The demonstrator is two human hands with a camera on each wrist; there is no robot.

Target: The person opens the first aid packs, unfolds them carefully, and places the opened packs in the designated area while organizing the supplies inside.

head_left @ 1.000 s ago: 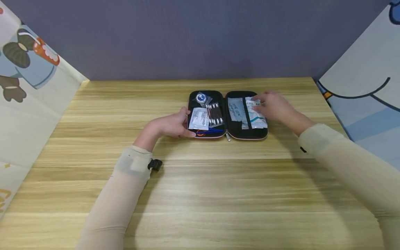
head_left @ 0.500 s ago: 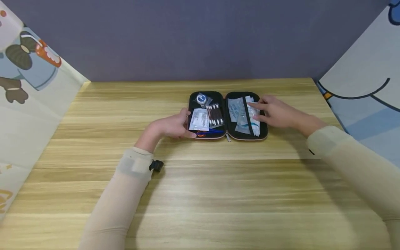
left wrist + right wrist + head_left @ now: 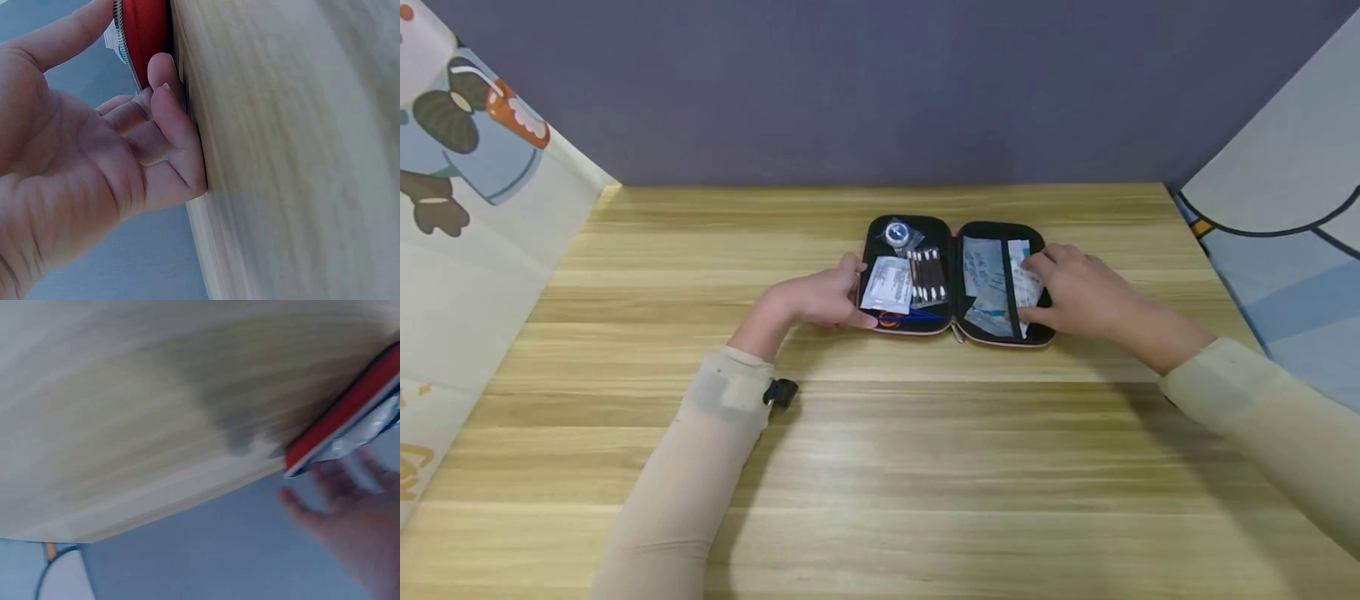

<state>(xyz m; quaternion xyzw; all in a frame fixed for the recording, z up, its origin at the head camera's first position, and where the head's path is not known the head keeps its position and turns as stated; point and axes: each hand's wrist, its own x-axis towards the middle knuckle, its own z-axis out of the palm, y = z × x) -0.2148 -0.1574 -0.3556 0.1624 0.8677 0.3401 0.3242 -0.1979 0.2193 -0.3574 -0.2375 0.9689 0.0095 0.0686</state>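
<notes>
A zippered case (image 3: 953, 275), black inside and red outside, lies unfolded on the wooden table. With thumb over the rim and fingers curled against the side, my left hand (image 3: 827, 296) grips its left edge; the left wrist view shows the red shell (image 3: 147, 37) and zipper there. My right hand (image 3: 1086, 292) is at the right half, fingertips touching a white packet (image 3: 1024, 279) under a black elastic strap (image 3: 1010, 283). Pale clear pouches (image 3: 985, 267) lie beside it. In the right wrist view, the fingers (image 3: 331, 487) are spread and fairly straight along the case's edge.
The left half holds brown-stemmed swabs (image 3: 928, 275), a white sachet (image 3: 887, 283), a round blue-and-white item (image 3: 897, 234) in clear plastic, and blue and orange pieces (image 3: 913, 316) below. A dark blue wall panel (image 3: 880, 92) stands behind the table (image 3: 880, 467).
The white packet has shifted left under the strap, and its lower end has swung about. My right fingers have moved lower along it. My left hand keeps its hold on the case's edge.
</notes>
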